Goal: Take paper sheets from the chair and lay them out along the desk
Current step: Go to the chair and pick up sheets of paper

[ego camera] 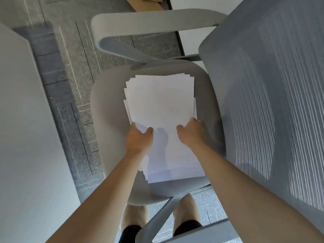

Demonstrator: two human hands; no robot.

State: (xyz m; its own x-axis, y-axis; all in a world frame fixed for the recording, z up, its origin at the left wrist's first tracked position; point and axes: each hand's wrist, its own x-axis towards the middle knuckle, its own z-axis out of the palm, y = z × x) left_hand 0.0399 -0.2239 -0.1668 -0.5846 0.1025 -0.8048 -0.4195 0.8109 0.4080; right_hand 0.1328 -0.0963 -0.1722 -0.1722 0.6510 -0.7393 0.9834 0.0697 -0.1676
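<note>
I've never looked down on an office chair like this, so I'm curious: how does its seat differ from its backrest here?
The seat is plain pale grey and smooth; the backrest is blue-grey mesh streaked with thin lines of light. The seat bears a stack of white paper, which the left hand and the right hand grip at its sides; the backrest bears nothing. Both have rounded corners.

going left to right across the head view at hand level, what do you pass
desk → carpet → seat → left hand → right hand → backrest. The paper spans under both hands, so it has no single place in the order.
</note>
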